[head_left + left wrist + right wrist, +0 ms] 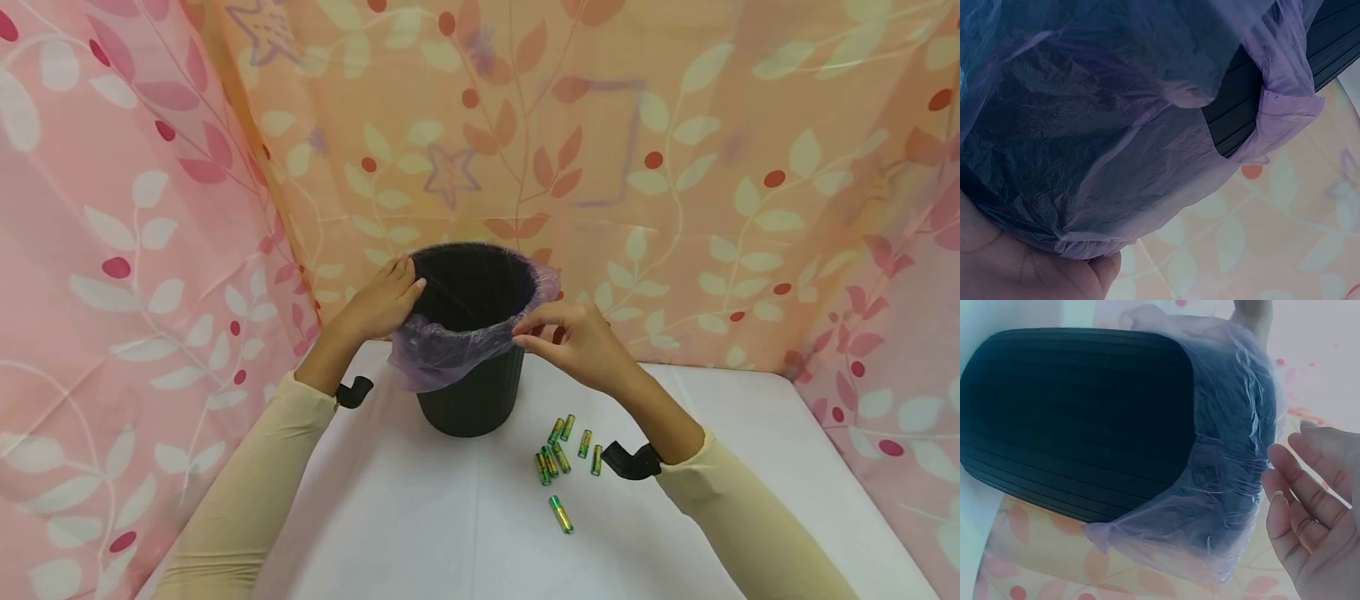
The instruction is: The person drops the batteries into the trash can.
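Observation:
A dark ribbed trash bin (pixel 471 392) stands upright on the white table. Over its rim hangs a thin purple trash bag (pixel 442 358), folded down unevenly on the outside. My left hand (pixel 382 300) holds the bag-covered rim on the left, its thumb at the opening. In the left wrist view the palm (pixel 1029 269) lies against the bag's edge. On the right, my right hand (pixel 573 337) has its fingertips at the bag's gathered edge. The right wrist view shows those fingers (pixel 1300 481) loosely bent, with thumb and fingertips apart.
Several green and yellow batteries (pixel 561 514) lie on the white table (pixel 420 517), right of the bin and near the right forearm. A patterned orange cloth (pixel 525 125) hangs close behind the bin. Pink cloth (pixel 150 275) walls the left side.

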Tool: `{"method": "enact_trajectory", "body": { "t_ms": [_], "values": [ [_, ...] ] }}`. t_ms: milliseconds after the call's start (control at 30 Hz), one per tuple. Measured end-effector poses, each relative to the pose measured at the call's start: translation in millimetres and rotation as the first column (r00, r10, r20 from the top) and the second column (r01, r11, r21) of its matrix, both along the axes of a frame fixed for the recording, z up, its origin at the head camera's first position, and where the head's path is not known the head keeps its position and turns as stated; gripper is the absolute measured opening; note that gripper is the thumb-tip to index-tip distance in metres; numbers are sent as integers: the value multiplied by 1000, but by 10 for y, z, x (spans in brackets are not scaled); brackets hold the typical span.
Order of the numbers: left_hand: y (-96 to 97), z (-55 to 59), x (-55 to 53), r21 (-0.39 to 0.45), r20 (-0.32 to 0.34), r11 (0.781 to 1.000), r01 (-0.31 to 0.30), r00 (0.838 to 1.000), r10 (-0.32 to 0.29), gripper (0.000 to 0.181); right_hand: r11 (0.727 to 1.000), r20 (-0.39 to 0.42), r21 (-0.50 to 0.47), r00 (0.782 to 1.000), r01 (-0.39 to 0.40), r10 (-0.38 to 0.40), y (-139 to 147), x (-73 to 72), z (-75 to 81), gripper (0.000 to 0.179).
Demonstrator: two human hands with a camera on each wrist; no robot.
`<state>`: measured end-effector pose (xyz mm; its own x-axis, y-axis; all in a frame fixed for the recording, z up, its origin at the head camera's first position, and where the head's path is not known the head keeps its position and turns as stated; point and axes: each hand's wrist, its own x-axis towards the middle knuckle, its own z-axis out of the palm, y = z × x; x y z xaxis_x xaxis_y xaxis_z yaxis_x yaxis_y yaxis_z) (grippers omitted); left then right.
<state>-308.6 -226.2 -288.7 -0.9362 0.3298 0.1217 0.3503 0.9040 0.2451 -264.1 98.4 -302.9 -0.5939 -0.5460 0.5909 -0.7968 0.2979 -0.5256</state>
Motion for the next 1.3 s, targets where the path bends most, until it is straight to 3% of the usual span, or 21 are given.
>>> {"method": "enact_trajectory", "body": {
  "t_ms": [367, 1033, 1300],
  "values": [
    [-3, 5, 0, 1, 11, 1000, -5, 1000, 5, 65, 997, 33, 37, 997, 65, -66, 206, 125, -276, 7],
    [-1, 2, 3, 4, 13, 1000, -4, 1000, 4, 64, 986, 97, 109, 986, 124, -135, 504, 275, -943, 6],
    [-1, 1, -4, 5, 10, 1000, -10, 1000, 10, 65, 986, 158, 109, 977, 130, -146, 591, 338, -1176, 7]
  ]
}}
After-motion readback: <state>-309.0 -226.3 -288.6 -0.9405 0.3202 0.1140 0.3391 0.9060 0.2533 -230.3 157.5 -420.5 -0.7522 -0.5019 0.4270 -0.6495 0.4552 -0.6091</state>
